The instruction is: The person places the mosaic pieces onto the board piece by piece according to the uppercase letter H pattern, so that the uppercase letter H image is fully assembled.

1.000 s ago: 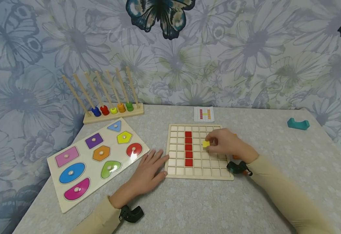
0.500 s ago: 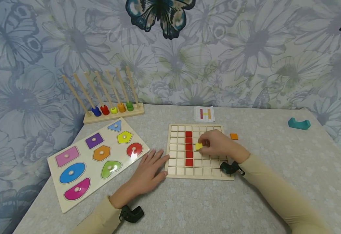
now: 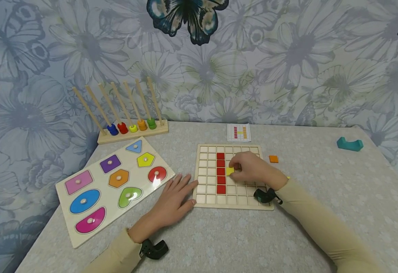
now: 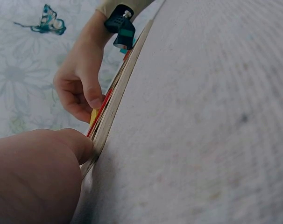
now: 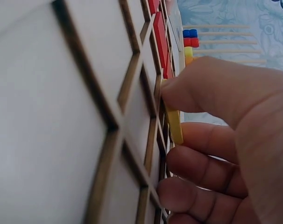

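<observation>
Between thumb and fingers my right hand pinches a small yellow square tile. It is at the wooden grid board, just right of the middle of a column of several red tiles. In the right wrist view the yellow tile is slightly tilted, one edge down at a cell. My left hand lies with fingers spread on the table, fingertips touching the board's left edge. The left wrist view shows the left thumb against that edge.
An orange tile lies right of the board; a bit of yellow shows behind the right wrist. A pattern card lies behind the board. At left are a knobbed shape puzzle and a peg stand. A teal piece sits far right.
My right hand has moved left with the yellow tile, from the board's right part to beside the red column, uncovering the orange tile. The left hand has stayed put.
</observation>
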{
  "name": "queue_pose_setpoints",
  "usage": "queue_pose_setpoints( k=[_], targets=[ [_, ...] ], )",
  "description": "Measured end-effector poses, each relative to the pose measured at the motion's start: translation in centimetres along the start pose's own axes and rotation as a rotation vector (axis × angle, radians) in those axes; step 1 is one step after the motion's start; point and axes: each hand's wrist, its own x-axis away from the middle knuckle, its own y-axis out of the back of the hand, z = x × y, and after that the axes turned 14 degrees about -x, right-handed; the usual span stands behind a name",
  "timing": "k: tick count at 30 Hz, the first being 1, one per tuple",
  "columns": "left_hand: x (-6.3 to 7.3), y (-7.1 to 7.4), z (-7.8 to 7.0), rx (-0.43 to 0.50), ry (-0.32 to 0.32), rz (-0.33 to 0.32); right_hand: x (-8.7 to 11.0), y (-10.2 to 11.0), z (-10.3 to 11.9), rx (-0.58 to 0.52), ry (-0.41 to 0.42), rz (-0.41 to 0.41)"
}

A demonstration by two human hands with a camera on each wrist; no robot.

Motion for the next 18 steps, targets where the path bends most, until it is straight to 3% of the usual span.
queue_pose_setpoints(
  k=[18],
  targets=[
    [-0.03, 0.03, -0.14, -0.005, 0.003, -0.008, -0.07, -0.13, -0.07, -0.002, -0.040, 0.020]
  ],
)
